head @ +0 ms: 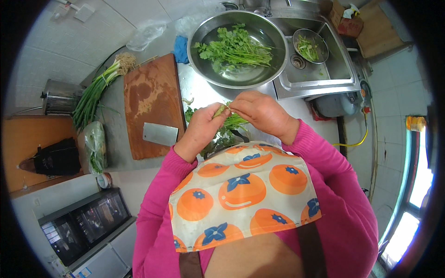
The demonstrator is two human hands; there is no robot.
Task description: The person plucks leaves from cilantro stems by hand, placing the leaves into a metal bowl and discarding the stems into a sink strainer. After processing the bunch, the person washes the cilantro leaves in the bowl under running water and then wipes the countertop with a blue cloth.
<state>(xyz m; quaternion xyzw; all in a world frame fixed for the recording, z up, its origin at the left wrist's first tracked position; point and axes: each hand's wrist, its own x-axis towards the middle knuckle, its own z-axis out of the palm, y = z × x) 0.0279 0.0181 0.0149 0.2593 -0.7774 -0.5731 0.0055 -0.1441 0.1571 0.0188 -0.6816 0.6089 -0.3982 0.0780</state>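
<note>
My left hand (202,124) grips a pale green stalk end (219,111) between thumb and fingers. Close beside it, my right hand (261,109) has its fingertips pinched together at the stalk; whether they hold a piece of it is hidden. Loose leafy green stalks (235,121), like coriander or Chinese celery, lie on the steel counter (194,88) beneath both hands. Beyond them, a large steel basin (240,83) holds water and a bunch of similar greens (240,48). A few trimmed scraps (188,101) lie left of my hands.
A wooden chopping board (153,93) carries a cleaver (160,133) to the left. Spring onions (99,87) and a bagged vegetable (95,147) lie past it. The sink (337,59) at right holds a steel bowl of green scraps (307,47). A blue cloth (180,49) touches the basin.
</note>
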